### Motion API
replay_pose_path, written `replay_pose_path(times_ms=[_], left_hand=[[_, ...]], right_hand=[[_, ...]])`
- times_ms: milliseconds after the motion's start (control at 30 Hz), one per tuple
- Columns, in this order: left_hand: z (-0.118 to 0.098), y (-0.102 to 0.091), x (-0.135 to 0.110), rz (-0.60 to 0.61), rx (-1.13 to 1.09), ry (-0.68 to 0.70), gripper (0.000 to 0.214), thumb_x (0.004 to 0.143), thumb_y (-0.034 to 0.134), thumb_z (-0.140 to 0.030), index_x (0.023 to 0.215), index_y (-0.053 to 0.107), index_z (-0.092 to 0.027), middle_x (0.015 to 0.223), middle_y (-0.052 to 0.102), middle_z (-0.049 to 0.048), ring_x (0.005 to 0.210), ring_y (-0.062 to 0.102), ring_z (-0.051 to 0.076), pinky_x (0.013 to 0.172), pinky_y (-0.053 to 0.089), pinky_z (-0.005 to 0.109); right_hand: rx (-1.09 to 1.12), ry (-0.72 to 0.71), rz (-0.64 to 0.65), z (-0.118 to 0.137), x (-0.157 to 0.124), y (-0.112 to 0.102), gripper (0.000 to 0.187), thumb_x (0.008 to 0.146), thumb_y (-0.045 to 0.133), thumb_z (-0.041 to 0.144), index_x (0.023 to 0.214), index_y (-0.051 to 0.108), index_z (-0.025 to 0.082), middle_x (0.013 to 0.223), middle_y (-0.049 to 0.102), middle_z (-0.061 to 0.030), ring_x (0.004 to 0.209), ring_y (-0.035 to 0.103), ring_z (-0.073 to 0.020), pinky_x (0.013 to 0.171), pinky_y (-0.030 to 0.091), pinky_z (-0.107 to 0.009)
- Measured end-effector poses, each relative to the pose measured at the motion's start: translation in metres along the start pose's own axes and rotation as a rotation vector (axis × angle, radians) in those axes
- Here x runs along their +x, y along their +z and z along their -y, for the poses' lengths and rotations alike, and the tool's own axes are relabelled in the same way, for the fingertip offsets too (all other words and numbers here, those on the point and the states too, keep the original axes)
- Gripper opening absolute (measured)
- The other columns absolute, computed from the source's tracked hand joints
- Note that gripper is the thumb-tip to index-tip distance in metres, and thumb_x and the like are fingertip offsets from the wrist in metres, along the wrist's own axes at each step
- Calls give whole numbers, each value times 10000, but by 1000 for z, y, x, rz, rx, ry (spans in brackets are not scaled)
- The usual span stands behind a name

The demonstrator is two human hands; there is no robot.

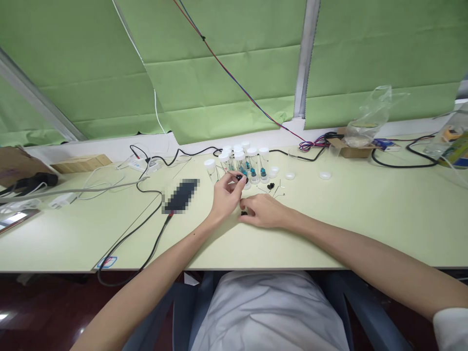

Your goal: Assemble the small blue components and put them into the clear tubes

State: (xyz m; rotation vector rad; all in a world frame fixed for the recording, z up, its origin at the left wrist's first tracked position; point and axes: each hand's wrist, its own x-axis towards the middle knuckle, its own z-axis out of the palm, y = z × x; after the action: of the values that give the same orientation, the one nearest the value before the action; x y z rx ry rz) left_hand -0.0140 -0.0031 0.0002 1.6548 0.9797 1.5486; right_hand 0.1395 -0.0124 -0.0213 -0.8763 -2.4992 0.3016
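Plenty of elbow room on the right half of the tabletop (387, 209), wide open from the right forearm (325, 233) back to the cardboard box (354, 149) and looped black cable (405, 165). Straight ahead, pretty jammed: packed with white-capped clear vials (263, 165) just beyond the left hand (229, 191). Past the right hand (262, 210), tight too, thanks to loose white lids (290, 175), thin metal rods (276, 191) and a small black part (270, 185). Passable strip between the vials and the dark pixelated slab (181, 196), kinda narrow. Left of that, a snag risk from the charging cord (158, 242), draped over the front edge. More open space near the front-left corner.
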Motion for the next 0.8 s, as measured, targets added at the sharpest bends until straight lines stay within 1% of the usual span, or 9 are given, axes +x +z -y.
replay_pose_path(times_ms=[100, 167, 300, 433, 533, 633, 800], left_hand=[[0, 0, 0, 15, -7, -4, 299, 820, 752, -460, 876, 634, -191, 869, 572, 8, 467, 461, 46, 409, 326, 231], [0, 0, 0, 25, -25, -12, 306, 817, 752, -465, 872, 630, -190, 854, 569, 4, 455, 456, 44, 407, 327, 233], [-2, -1, 2, 38, -45, -23, 318, 810, 754, -472, 880, 629, -188, 821, 559, -5, 421, 437, 38, 394, 321, 234], [-1, -2, 3, 46, -25, -14, 313, 823, 741, -469, 889, 629, -184, 846, 573, 3, 420, 437, 33, 393, 326, 227], [2, -2, 2, 43, 17, 12, 324, 834, 726, -483, 899, 630, -181, 850, 558, 1, 450, 455, 36, 398, 325, 215], [5, -2, 2, 51, 53, 30, 313, 854, 709, -473, 936, 631, -182, 836, 524, -7, 484, 475, 42, 411, 325, 205], [7, -2, 2, 63, 91, 29, 317, 863, 695, -476, 921, 615, -175, 932, 590, 26, 507, 488, 40, 432, 353, 202]], right_hand=[[-56, -6, 18, -1, 0, 0, 155, 908, 636, 292, 823, 628, 162, 750, 676, -50, 647, 549, -167, 604, 276, -280], [-76, -9, 17, -2, -1, -1, 161, 925, 602, 270, 806, 622, 163, 773, 681, -60, 659, 554, -167, 611, 278, -284], [-90, -8, 22, 0, -2, -2, 160, 936, 578, 254, 813, 623, 161, 790, 686, -65, 663, 559, -166, 614, 277, -287], [-126, 15, 22, -1, -2, -4, 151, 942, 560, 253, 840, 625, 162, 817, 696, -70, 686, 578, -173, 615, 275, -290], [-170, 68, 23, -5, -1, -7, 149, 946, 541, 255, 857, 623, 167, 833, 703, -71, 706, 596, -181, 608, 273, -291], [-217, 156, 36, -10, 0, -12, 148, 947, 526, 250, 870, 626, 171, 851, 710, -75, 735, 620, -192, 597, 274, -289], [-268, 267, 53, -16, 1, -18, 168, 959, 512, 268, 913, 643, 174, 898, 725, -91, 745, 638, -207, 590, 288, -289]])
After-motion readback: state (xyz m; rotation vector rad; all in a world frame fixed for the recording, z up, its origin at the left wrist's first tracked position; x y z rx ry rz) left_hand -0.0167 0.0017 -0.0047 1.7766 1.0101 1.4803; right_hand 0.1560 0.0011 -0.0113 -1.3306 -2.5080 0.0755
